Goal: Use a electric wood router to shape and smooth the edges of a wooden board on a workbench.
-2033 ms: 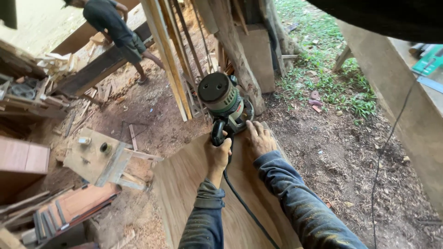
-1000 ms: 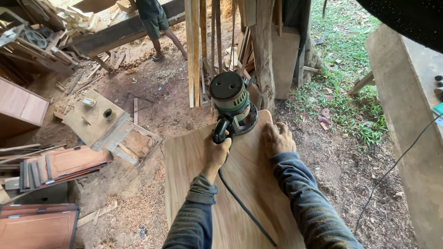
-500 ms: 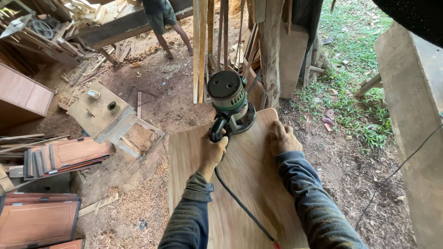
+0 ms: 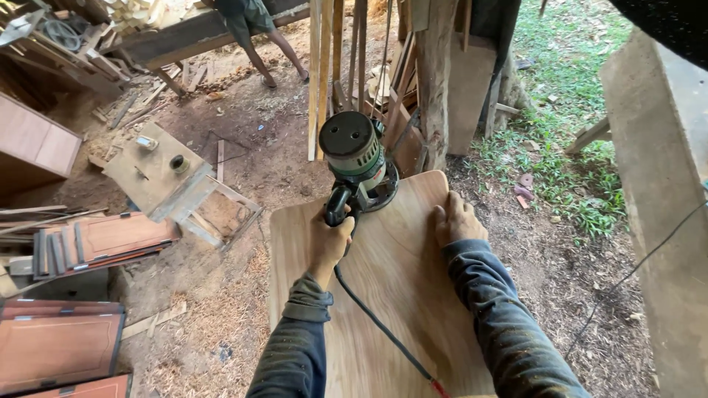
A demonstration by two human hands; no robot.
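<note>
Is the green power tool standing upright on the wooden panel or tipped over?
Upright: the green power tool stands base-down at the far edge of the wooden panel, round cap up. The left hand grips its handle; the right hand lies flat on the panel.

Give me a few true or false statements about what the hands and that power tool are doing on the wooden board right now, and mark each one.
1. The left hand grips the black handle of the green power tool. True.
2. The right hand is lifted clear of the wooden board. False: it lies flat on the board, to the right of the tool.
3. The tool sits at the far end of the board, away from the person. True.
4. The tool's black cord runs off the board's far edge. False: it trails back over the board toward the person, between the two arms.
5. Another person's legs stand on the dirt ground beyond the board. True.
</note>
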